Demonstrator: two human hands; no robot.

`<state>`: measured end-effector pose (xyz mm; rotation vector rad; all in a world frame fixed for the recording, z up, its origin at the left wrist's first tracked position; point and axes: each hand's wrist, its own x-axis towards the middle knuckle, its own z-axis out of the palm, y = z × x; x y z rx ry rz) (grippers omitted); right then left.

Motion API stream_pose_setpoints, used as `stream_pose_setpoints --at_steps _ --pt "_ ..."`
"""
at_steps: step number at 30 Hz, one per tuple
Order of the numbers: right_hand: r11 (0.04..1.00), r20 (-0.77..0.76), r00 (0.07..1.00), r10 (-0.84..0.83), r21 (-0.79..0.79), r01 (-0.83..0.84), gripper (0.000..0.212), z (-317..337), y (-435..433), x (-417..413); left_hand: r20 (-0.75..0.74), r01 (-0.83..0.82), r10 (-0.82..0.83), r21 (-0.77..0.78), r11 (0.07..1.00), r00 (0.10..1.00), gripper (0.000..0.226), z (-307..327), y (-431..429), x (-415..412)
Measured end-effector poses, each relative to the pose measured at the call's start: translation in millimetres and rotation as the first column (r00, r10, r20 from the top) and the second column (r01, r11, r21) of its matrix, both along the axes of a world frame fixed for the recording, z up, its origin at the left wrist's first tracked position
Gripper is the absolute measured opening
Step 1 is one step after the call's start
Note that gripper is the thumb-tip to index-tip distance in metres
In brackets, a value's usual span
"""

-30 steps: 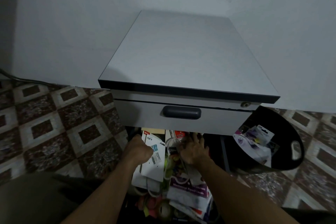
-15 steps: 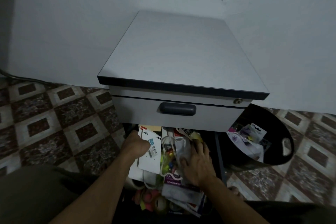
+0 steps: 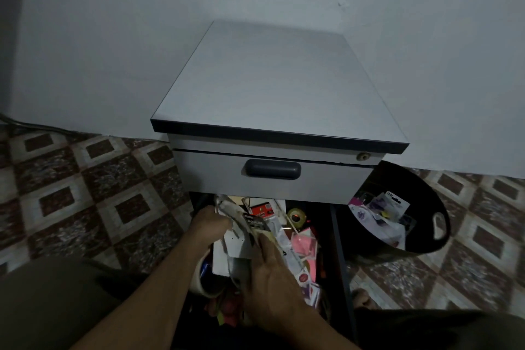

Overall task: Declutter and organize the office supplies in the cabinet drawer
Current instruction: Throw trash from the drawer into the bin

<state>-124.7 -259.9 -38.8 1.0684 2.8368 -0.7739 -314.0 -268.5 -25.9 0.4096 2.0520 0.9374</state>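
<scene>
Lower centre: my left hand [image 3: 211, 224] is clutching packets [image 3: 241, 239], right hand [image 3: 274, 284] pressing them flat-fingered; the loose bundle may be slipping.

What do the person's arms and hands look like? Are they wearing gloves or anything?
No gloves. The left hand and the right hand are bare, and so are the forearms: no sleeve shows. I can see no watch, ring or bracelet, though the light is dim, so something small could be missed.

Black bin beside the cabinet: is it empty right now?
No, the black bin holds a heap of crumpled packages, white and purple ones among them.
</scene>
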Motion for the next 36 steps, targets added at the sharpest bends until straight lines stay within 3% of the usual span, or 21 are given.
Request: stream_pose_setpoints --at_steps 5,9,12,14,16,18,20,23,25,29,33,36 --pt "0.987 0.052 0.994 0.098 -0.134 -0.091 0.088 15.4 -7.6 -5.2 0.162 -0.041 0.046 -0.032 0.999 0.986 0.022 20.8 0.4 9.3" --pt "0.983 -0.030 0.992 0.125 -0.134 -0.128 0.061 18.3 -8.4 -7.9 0.137 0.008 -0.003 -0.038 0.999 0.991 0.045 19.3 2.2 14.1" --pt "0.962 -0.078 0.973 0.218 -0.149 -0.228 0.046 20.5 -7.1 -9.0 0.049 0.051 -0.048 -0.059 0.997 0.998 0.092 5.6 1.4 16.1" --pt "0.953 -0.177 0.954 0.243 -0.138 -0.268 0.023 22.8 -6.1 -8.6 0.000 0.074 -0.074 -0.098 0.992 0.997 0.091 2.7 -0.4 17.2" --pt "0.967 -0.271 0.951 0.149 -0.161 -0.197 0.002 29.1 -3.7 -8.3 -0.022 0.055 -0.058 -0.115 0.992 0.998 0.080 -2.3 -1.0 15.0" --pt "0.980 -0.289 0.956 -0.048 -0.198 -0.011 0.003 33.0 7.7 -8.1 -0.007 0.045 -0.046 -0.118 0.992 0.999 0.073 -2.8 0.2 12.4" --pt "0.967 -0.258 0.939 -0.227 -0.170 0.187 0.010 26.0 29.5 -5.6 -0.001 0.058 -0.058 -0.117 0.991 0.998 0.046 1.9 0.4 12.0" --pt "0.922 0.027 0.923 -0.384 -0.044 0.385 0.055 10.1 63.3 1.4 -0.036 0.052 -0.057 -0.125 0.991 0.998 0.020 4.9 1.5 11.6" --pt "0.893 0.162 0.883 -0.440 -0.027 0.450 0.075 3.4 74.8 6.9 -0.064 0.059 -0.070 -0.149 0.987 0.995 0.020 7.6 1.3 11.0" --pt "0.908 0.345 0.853 -0.392 -0.004 0.419 0.103 -7.0 79.7 11.9 -0.068 0.069 -0.081 -0.164 0.984 0.994 0.023 13.9 -0.9 5.5" --pt "0.920 0.332 0.861 -0.386 0.071 0.386 0.094 -9.9 81.7 9.3 -0.066 0.099 -0.113 -0.187 0.977 0.991 0.019 20.6 -4.9 -1.4" --pt "0.900 0.356 0.843 -0.403 -0.013 0.436 0.092 -11.7 87.9 9.8 -0.081 0.135 -0.154 -0.203 0.970 0.985 0.055 24.0 -8.3 -4.3"
